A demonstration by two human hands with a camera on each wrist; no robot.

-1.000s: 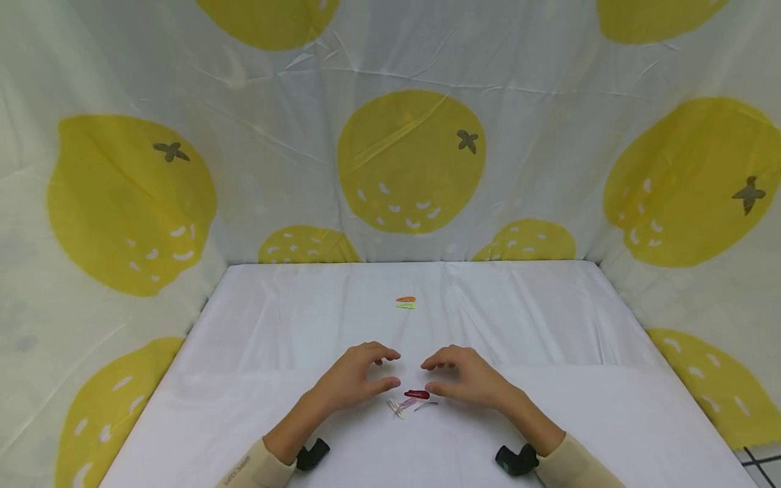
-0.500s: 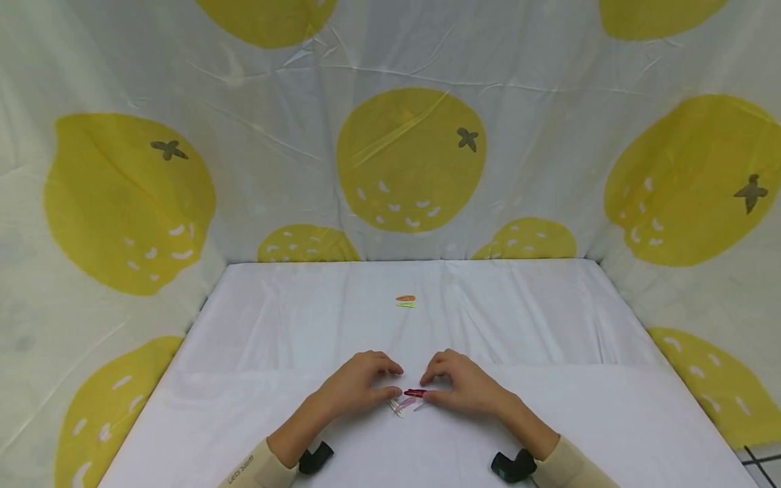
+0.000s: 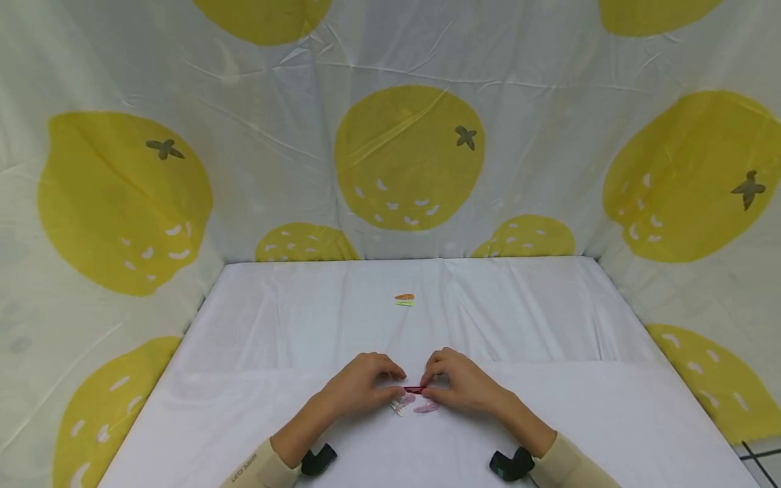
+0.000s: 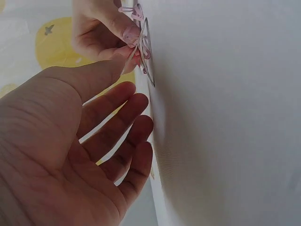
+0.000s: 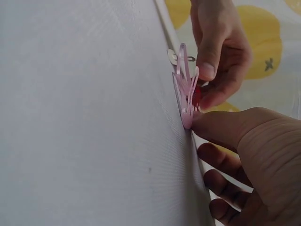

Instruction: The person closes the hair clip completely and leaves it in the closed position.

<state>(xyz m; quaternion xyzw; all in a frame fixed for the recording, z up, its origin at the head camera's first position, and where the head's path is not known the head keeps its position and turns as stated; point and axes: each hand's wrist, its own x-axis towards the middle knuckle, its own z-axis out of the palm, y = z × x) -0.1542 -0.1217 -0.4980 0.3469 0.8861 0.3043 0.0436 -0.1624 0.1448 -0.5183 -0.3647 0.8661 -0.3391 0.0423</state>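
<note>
A red hair clip (image 3: 413, 390) lies level between my two hands in the head view. My left hand (image 3: 361, 385) pinches its left end between thumb and fingers, and my right hand (image 3: 460, 385) pinches its right end. In the right wrist view the red clip is mostly hidden behind pink snap hair clips (image 5: 183, 80). Just in front of the thumbs, on the cloth, lie a pale purple hair clip (image 3: 426, 407) and several white and pink clips (image 3: 398, 408). The other fingers of the left hand (image 4: 66, 136) are loosely bent.
Farther back on the white-covered table (image 3: 293, 318) lie an orange hair clip (image 3: 405, 296) and a yellow-green hair clip (image 3: 405, 303), side by side. A lemon-print curtain (image 3: 244, 135) stands around the back and sides.
Both hands have closed in from either side onto the red clip, now pinched at its ends. The purple clip near the right thumb has turned and shows its flat side.
</note>
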